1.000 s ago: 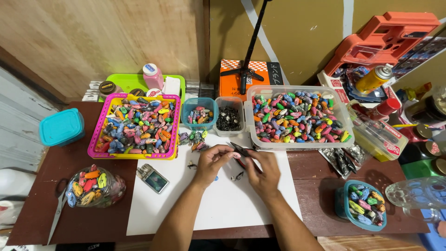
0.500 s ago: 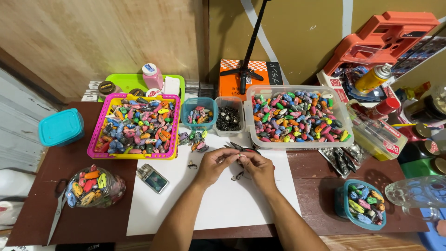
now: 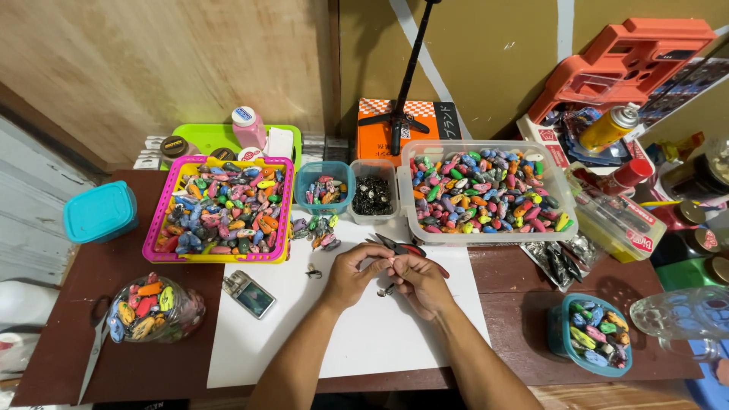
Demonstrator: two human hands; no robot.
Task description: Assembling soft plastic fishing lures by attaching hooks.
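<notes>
Currently I see both hands meeting over the white sheet [image 3: 357,334] at the middle of the brown table [image 3: 531,304]. My left hand [image 3: 355,275] and right hand [image 3: 419,279] are closed together, fingertips touching around a tiny piece that is too small for me to identify. Red-handled pliers [image 3: 401,247] lie at the top of the right hand; I cannot tell whether that hand grips them or they merely rest under it. Both hands are curled shut, fingertips pinched; beyond the tiny piece, I cannot confirm what each one clamps.

Surrounding layout:
- A small dark metal part [image 3: 314,272] lies on the sheet, just left of the left hand.
- A little heap of coloured lures [image 3: 320,231] sits above the hands, near the sheet's top edge.
- A pink tray [image 3: 155,228] full of coloured lures stands to the left.
- A small blue tub [image 3: 304,199] and a clear cup of dark metal bits [image 3: 373,196] stand side by side behind the hands.
- A large clear bin [image 3: 566,220] of coloured lures stands to the right of these.
- A small digital scale [image 3: 251,294] lies on the sheet's left edge.
- A clear jar of lures [image 3: 152,307] lies on its side at far left.
- A teal bowl [image 3: 558,345] of lures sits at right, well apart from the hands.
</notes>
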